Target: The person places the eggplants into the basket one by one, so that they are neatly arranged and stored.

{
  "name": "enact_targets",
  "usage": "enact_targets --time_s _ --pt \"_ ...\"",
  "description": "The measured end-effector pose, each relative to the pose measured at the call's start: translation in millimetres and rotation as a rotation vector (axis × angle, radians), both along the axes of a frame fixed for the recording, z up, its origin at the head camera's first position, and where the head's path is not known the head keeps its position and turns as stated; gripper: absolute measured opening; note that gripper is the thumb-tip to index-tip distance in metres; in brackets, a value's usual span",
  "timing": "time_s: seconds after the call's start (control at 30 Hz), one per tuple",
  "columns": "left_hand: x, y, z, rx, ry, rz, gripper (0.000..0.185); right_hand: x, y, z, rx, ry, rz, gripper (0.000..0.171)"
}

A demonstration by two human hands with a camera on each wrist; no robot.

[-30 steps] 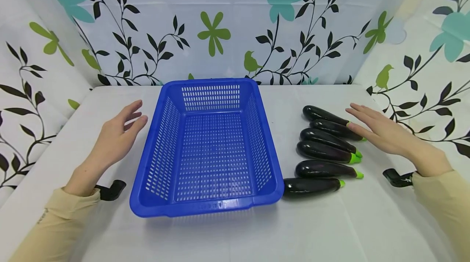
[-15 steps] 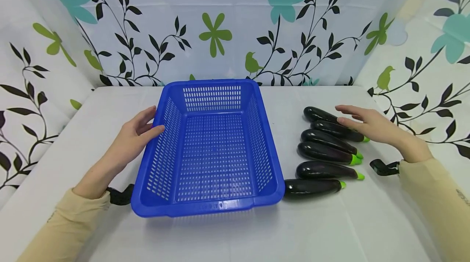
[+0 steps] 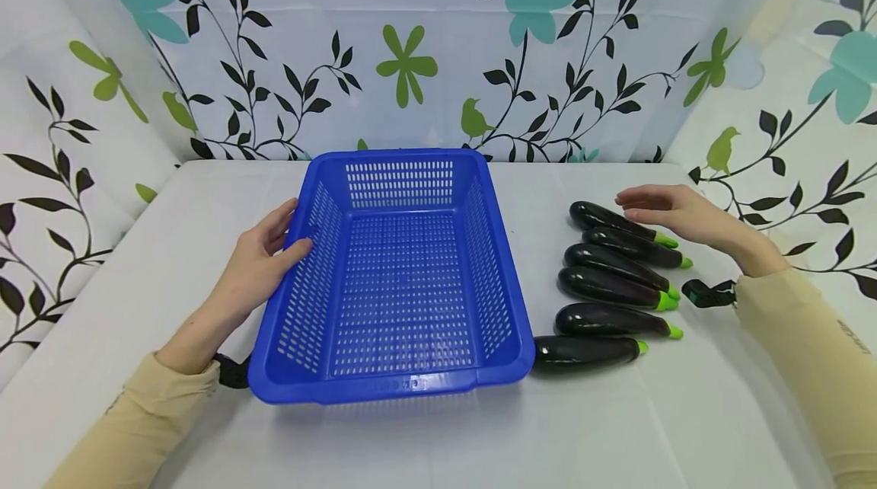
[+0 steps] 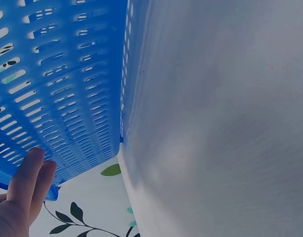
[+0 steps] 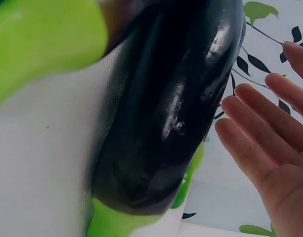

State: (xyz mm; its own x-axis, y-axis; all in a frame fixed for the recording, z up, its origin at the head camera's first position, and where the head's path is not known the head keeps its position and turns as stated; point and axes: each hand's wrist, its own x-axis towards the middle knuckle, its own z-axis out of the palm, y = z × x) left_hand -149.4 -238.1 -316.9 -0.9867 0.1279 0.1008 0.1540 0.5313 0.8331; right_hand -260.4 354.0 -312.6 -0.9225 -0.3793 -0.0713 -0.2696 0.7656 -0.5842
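Observation:
A blue slotted basket [image 3: 384,386] stands empty in the middle of the white table. My left hand [image 3: 291,234] holds its left rim, thumb over the edge and fingers [image 4: 27,180] against the outer wall [image 4: 67,98]. Several dark eggplants with green stems lie in a column right of the basket, from the farthest [image 3: 603,216] to the nearest [image 3: 582,352]. My right hand [image 3: 637,203] hovers palm down just over the far eggplants, fingers [image 5: 270,143] relaxed and holding nothing. An eggplant [image 5: 176,108] fills the right wrist view.
Floral curtain walls [image 3: 438,47] close in the table at the back and both sides. The white tabletop [image 3: 479,443] lies bare in front of the basket. The nearest eggplant touches the basket's front right corner.
My left hand moved right from the table onto the basket's left rim. My right hand drew back and left, now over the farthest eggplants.

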Motion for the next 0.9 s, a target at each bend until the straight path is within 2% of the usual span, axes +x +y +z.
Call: enact_targets --time_s 0.43,0.9 --pt "1.1 2.4 -0.1 -0.006 0.006 0.01 0.07 -17.2 -4.0 -8.5 0.019 -0.072 0.017 0.046" --pt "-0.7 1.7 -1.9 0.001 0.002 0.005 0.07 -24.4 -6.9 -11.5 0.059 -0.101 0.061 0.049"
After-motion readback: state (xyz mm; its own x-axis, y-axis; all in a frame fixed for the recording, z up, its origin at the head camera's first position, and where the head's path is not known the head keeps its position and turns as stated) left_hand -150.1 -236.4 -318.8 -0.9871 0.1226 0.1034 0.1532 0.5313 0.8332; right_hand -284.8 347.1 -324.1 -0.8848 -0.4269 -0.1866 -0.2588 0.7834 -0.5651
